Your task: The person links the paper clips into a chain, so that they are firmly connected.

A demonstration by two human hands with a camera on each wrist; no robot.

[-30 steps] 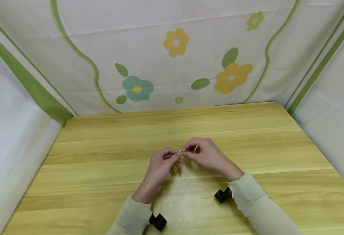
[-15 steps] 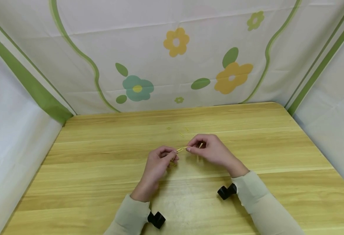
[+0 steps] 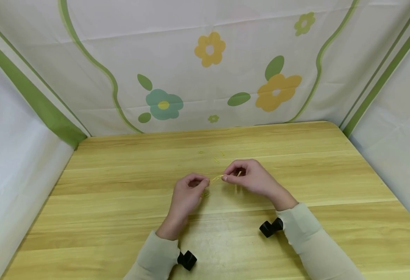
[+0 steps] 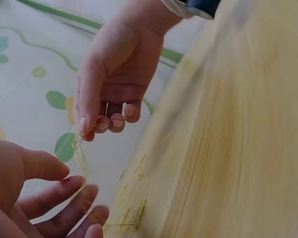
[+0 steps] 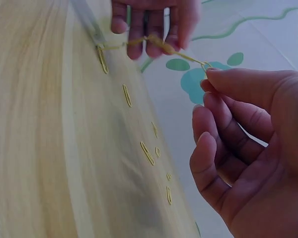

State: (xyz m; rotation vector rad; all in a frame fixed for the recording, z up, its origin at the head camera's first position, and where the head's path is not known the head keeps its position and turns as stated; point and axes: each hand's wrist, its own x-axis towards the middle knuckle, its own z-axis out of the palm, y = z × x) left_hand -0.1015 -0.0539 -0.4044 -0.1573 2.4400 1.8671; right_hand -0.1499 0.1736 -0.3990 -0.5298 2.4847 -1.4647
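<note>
A chain of yellow paper clips (image 5: pixel 188 58) stretches between the two hands, above the table. The thumb and index finger of my right hand (image 3: pixel 253 179) pinch its end clip, while the other fingers curl loosely. Opposite, my left hand (image 3: pixel 187 196) holds the chain between thumb and fingers; its links run across those fingers in the right wrist view. Beyond them the rest of the chain dangles, with an end clip (image 5: pixel 103 59) at the far left. In the left wrist view the end link (image 4: pixel 77 140) shows at the right thumb tip.
Several loose yellow paper clips (image 3: pixel 216 160) lie on the wooden table (image 3: pixel 103 194) beyond the hands. A white cloth with printed flowers (image 3: pixel 177 70) rises behind the table's back edge. Black wrist devices (image 3: pixel 271 227) stick out from both sleeves.
My hands have drawn apart, the right one moving right and slightly away, and the chain now spans the gap between them. Over the last half second both hands have stayed nearly still.
</note>
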